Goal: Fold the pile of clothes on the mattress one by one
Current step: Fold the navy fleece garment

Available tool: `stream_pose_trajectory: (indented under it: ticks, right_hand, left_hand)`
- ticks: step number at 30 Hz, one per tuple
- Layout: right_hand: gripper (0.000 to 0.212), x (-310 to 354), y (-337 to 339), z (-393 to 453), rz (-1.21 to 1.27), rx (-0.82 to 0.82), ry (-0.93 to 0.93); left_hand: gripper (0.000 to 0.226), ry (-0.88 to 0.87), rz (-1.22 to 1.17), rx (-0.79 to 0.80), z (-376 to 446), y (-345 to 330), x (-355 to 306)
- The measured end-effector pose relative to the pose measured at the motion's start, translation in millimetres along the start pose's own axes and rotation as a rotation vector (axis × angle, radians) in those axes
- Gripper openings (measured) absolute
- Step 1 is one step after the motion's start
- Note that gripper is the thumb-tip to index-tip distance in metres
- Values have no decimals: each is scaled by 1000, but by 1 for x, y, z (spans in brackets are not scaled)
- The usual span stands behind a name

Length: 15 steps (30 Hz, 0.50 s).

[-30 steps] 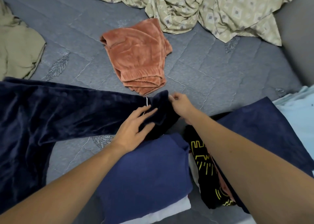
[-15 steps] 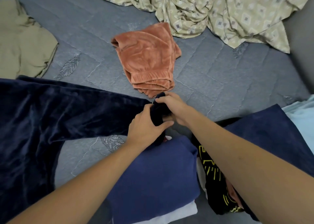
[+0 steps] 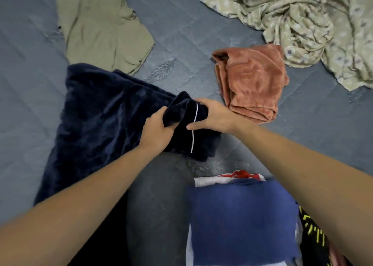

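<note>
Fabric filled both fists: the left hand [image 3: 156, 128] and the right hand [image 3: 214, 115] were each curled tight around the same bunched end of a dark navy velvet garment [image 3: 105, 120], the two grips nearly touching, with a thin white piping line [image 3: 194, 131] running down the cloth between them. The left hand's fingers wrapped over a gathered fold, while the right hand's thumb pressed along the underside and its fingers closed over the top. From the grip the rest of the navy garment spread away to the left and back toward the person, lying flat on the grey quilted mattress [image 3: 30, 84] — its far edge overlapped the lower corner of an olive garment [image 3: 101, 27] that lay loosely spread beyond and to the left. Just to the right of the grip, near the right hand's knuckles but apart from them, sat a folded rust-coloured velvet piece [image 3: 252, 84]. Farther out beyond that, a crumpled beige patterned cloth [image 3: 302, 23] was heaped on the mattress. Below the grip, close to the person, lay a stack topped by a folded blue garment [image 3: 242, 221] with a white and red piece [image 3: 228, 178] showing at its far edge — and at the right of the stack, partly hidden by the right forearm, a black garment with yellow print [image 3: 314, 235].
</note>
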State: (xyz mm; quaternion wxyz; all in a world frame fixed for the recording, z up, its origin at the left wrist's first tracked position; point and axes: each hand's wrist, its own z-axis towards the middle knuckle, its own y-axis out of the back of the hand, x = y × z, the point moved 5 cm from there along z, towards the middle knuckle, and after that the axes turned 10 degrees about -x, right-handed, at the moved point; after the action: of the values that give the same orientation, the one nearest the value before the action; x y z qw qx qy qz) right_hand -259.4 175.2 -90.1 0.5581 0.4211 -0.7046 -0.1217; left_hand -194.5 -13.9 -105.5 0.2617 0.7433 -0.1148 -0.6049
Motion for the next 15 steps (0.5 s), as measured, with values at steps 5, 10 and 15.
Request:
stream_pose_trajectory:
  ticks: [5, 10, 15]
  right_hand:
    - [46, 63, -45, 45, -222, 108, -6]
    - [45, 138, -89, 102, -295, -38, 90]
    - [60, 192, -137, 130, -643, -472, 281]
  left_hand:
    - [5, 77, -64, -71, 29, 93, 41]
    - [11, 235, -87, -191, 72, 181, 89]
    - [25, 338, 65, -253, 116, 234, 134]
